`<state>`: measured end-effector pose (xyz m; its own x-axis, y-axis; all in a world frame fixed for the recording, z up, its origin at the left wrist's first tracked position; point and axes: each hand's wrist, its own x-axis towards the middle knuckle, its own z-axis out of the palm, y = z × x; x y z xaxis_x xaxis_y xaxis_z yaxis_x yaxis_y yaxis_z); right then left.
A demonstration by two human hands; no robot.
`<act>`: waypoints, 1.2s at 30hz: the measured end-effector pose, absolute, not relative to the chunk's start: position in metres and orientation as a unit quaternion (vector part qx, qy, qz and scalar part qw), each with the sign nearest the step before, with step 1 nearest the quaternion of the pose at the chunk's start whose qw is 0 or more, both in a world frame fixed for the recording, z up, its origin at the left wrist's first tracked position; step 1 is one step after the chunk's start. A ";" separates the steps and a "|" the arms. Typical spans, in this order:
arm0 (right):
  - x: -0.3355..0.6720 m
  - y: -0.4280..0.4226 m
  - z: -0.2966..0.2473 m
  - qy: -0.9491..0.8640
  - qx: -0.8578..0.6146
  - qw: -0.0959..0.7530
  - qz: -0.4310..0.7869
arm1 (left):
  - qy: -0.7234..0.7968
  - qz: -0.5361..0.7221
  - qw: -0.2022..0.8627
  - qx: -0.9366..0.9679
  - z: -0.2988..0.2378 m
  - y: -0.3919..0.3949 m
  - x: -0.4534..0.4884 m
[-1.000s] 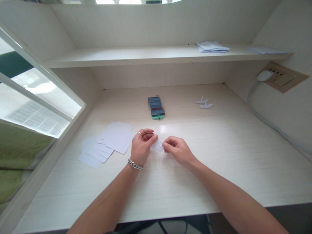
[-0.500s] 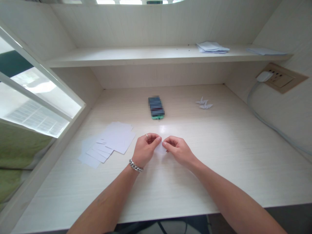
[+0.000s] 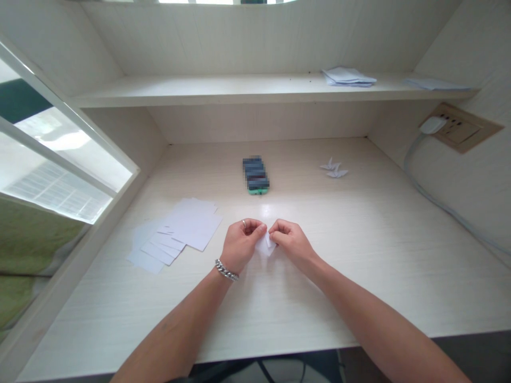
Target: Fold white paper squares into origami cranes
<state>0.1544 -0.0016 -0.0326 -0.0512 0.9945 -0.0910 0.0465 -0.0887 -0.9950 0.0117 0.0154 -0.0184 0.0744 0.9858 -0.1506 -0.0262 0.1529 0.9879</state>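
Note:
A small folded piece of white paper (image 3: 265, 246) is pinched between my two hands, just above the desk. My left hand (image 3: 244, 240), with a ring and a chain bracelet at the wrist, grips its left side between thumb and fingers. On its right side, my right hand (image 3: 292, 240) pinches the paper with thumb and curled forefinger. Part of the paper is hidden behind the fingers. Loose white paper sheets (image 3: 197, 223), large and small, lie fanned out to the left of my left hand.
Beyond my hands lies a phone (image 3: 256, 175), its screen pixelated. Small folded paper cranes (image 3: 335, 173) sit at the back right. A shelf (image 3: 223, 88) above carries a folded paper stack (image 3: 348, 77). On the right wall, a cable (image 3: 435, 199) runs from a socket (image 3: 465, 127).
My right hand has shifted slightly up and right, and my left hand slightly right. More of the folded paper shows below the fingers now, with a pointed lower corner.

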 end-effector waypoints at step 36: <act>0.174 -0.002 -0.019 -0.585 -0.530 0.373 0.488 | 0.471 0.287 0.485 0.679 -0.008 0.020 -0.005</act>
<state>0.1745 -0.0023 -0.0191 -0.1598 0.9839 -0.0798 0.2556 -0.0368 -0.9661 -0.0046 0.0198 -0.0084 0.3928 0.9172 -0.0674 0.3614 -0.0866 0.9284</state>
